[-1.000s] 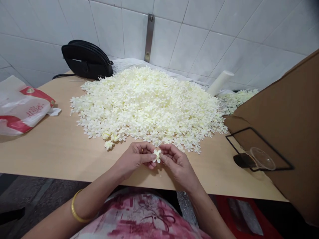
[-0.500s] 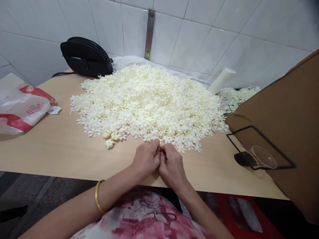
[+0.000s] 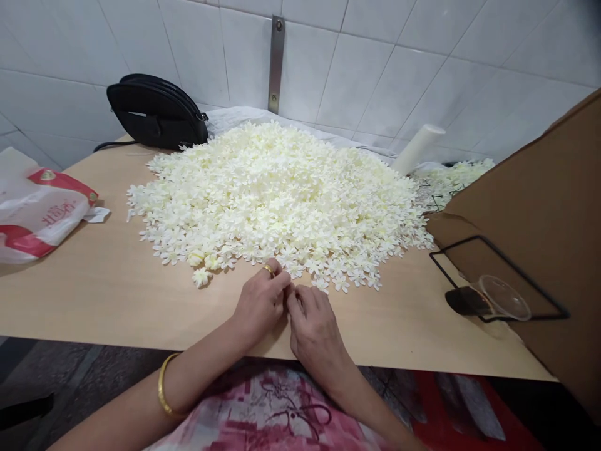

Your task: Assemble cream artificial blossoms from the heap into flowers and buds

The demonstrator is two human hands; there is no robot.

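Observation:
A broad heap of small cream-white artificial flowers (image 3: 282,194) covers the middle of the table (image 3: 117,307). Just in front of its near edge, my left hand (image 3: 261,299) and my right hand (image 3: 313,322) meet at the fingertips. The left fingers are curled in a pinch, and a gold ring shows on one of them. My right fingers are bent and pressed together as well. Whatever lies between the fingertips is too small or hidden to make out. Several fuller blossoms (image 3: 201,275) lie left of my hands.
At the back left stands a black bag (image 3: 157,116); a red-and-white plastic bag (image 3: 44,216) lies at the left edge. On the right are a cardboard sheet (image 3: 530,207), a black wire frame with a clear cup (image 3: 504,297), and a white roll (image 3: 417,150) by the tiled wall.
My hands have moved slightly left and their fingers have shifted, with the left ring now showing. The whole view has moved a little. The flower heap looks the same.

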